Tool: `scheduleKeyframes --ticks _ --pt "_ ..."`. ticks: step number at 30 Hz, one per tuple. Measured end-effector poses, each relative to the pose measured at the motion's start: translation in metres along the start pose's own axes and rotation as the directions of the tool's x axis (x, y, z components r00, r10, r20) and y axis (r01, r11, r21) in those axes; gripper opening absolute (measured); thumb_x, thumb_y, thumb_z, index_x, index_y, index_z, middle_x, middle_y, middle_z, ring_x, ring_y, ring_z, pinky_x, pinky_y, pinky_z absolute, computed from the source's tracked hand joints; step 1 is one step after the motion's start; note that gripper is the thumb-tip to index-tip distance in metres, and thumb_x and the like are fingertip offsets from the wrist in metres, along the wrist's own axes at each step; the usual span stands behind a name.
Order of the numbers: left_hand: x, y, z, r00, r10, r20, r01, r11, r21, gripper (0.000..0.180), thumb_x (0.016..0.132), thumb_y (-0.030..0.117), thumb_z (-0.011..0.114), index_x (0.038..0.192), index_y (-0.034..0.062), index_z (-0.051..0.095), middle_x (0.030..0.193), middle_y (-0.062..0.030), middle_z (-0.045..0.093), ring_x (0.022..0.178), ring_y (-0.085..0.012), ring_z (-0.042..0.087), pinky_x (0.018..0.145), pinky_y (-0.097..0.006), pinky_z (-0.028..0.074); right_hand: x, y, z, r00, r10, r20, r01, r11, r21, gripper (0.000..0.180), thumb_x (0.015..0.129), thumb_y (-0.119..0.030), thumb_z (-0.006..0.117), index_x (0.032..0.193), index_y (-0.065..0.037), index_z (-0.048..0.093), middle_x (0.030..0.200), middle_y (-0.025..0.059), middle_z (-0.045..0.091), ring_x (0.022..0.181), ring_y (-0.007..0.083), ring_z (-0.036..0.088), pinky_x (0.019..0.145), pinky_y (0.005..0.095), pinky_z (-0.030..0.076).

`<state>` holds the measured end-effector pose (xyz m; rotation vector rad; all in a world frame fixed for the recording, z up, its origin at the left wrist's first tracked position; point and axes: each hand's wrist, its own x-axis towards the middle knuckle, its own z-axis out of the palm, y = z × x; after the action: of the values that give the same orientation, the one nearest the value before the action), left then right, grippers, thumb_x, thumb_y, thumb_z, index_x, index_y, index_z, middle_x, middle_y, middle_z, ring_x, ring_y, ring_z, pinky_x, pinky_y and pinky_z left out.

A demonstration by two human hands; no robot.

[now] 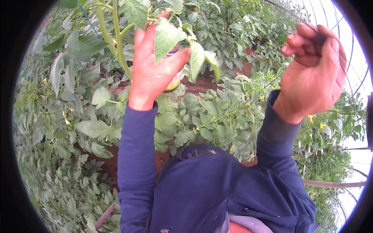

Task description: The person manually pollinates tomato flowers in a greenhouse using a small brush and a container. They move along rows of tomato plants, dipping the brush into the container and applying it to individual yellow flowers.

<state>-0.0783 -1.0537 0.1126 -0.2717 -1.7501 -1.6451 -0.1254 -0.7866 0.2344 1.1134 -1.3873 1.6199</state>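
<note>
My left hand (155,64) is raised among the top growth of a tomato plant, beside its thick pale-green stem (114,42). Its fingers bend behind a broad leaf (166,38) that hides their tips, and the thumb points right. Just behind the thumb and palm shows a can-shaped thing (175,82) with a yellow, blue and red label; I cannot tell whether the hand grips it. At the upper right my right hand (312,72) is held up with its fingers curled in. A thin dark cord (289,14) runs into its grip.
Dense tomato foliage (217,120) with small yellow flowers (322,126) surrounds me. A dark pipe (202,87) lies on reddish soil between the plants. A thin blue-green string (88,19) runs beside the stem at upper left. Curved frame ribs (352,42) and a brownish bar (334,184) stand at right.
</note>
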Motion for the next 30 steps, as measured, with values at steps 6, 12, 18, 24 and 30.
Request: scheduleKeyframes --ticks 6,12,18,24,30 --pt "0.012 -0.011 0.009 1.0 0.01 0.019 -0.007 0.989 -0.145 0.085 0.083 -0.004 0.083 0.16 -0.0001 0.046 0.134 -0.0092 0.054 0.117 -0.0165 0.066 0.101 -0.032 0.056 0.006 0.0 0.055 0.916 0.4 -0.008 -0.399 0.915 0.056 0.031 0.115 -0.025 0.053 0.123 0.004 0.061 0.101 0.0173 0.07 0.08 0.0222 0.07 0.063 0.0315 0.058" --pt "-0.005 -0.01 0.009 0.996 -0.061 0.069 0.077 0.962 -0.262 0.077 0.087 -0.008 0.078 0.156 -0.0061 0.045 0.148 -0.0105 0.053 0.117 -0.0154 0.068 0.094 -0.029 0.06 0.014 0.014 0.101 0.903 0.42 0.095 -0.43 0.891 0.145 0.027 0.115 -0.022 0.054 0.118 0.003 0.063 0.095 0.0147 0.072 0.072 0.0184 0.07 0.058 0.0291 0.057" --pt "-0.027 0.002 0.006 0.993 -0.017 0.119 0.037 0.985 -0.168 0.067 0.088 -0.001 0.083 0.148 -0.0046 0.055 0.135 -0.0105 0.06 0.117 -0.0159 0.067 0.098 -0.031 0.058 0.008 0.021 0.12 0.846 0.447 0.291 -0.502 0.852 0.147 0.024 0.114 -0.02 0.056 0.115 0.001 0.066 0.095 0.0151 0.075 0.071 0.0166 0.071 0.059 0.0276 0.058" --pt "-0.042 0.008 -0.001 0.988 -0.067 0.142 0.06 0.997 0.049 0.064 0.088 0.004 0.087 0.141 -0.0113 0.054 0.108 -0.0087 0.073 0.104 -0.0146 0.071 0.092 -0.031 0.056 0.007 0.017 0.109 0.826 0.465 0.318 -0.53 0.833 0.16 0.022 0.112 -0.02 0.059 0.113 0.0 0.068 0.094 0.0152 0.076 0.07 0.0166 0.071 0.06 0.0287 0.059" --pt "-0.052 0.011 -0.004 0.988 -0.057 0.146 0.051 0.998 0.045 0.077 0.085 0.002 0.086 0.151 -0.0111 0.048 0.141 -0.0144 0.06 0.11 -0.0174 0.071 0.098 -0.032 0.056 0.006 0.016 0.086 0.862 0.433 0.263 -0.471 0.876 0.102 0.023 0.111 -0.021 0.059 0.112 0.001 0.068 0.09 0.0152 0.076 0.066 0.0168 0.07 0.059 0.0292 0.058"
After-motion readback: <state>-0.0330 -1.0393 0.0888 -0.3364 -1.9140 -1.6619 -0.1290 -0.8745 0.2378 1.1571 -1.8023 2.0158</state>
